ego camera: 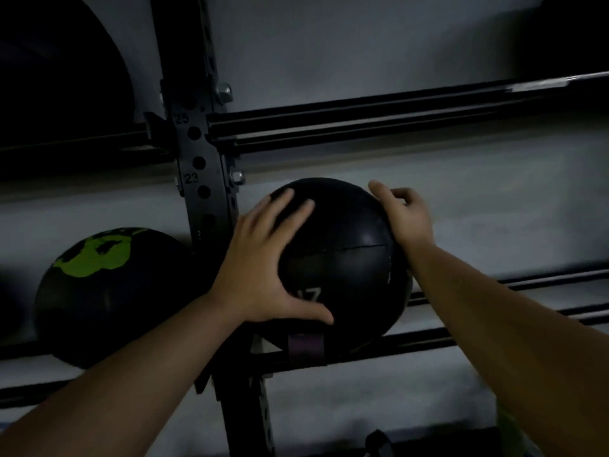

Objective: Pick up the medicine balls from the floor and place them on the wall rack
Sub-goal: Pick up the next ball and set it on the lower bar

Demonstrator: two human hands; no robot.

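Left hand (263,272): spread wide, fingers straight, palm pressed flat on the ball's left front, thumb laid beneath.
Right hand (407,219): cupped on the ball's upper right, fingers curled over its far side.
Black medicine ball (349,258): held between both hands, its underside met by the wall rack's lower rails (428,341), just right of the upright post (201,179).
Green-marked medicine ball (99,291): seated left of the post.

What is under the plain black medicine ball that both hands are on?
A black horizontal rack rail runs beneath the plain black medicine ball, with a dark strap wrapped round it. The ball's underside covers whether it rests on the rail.
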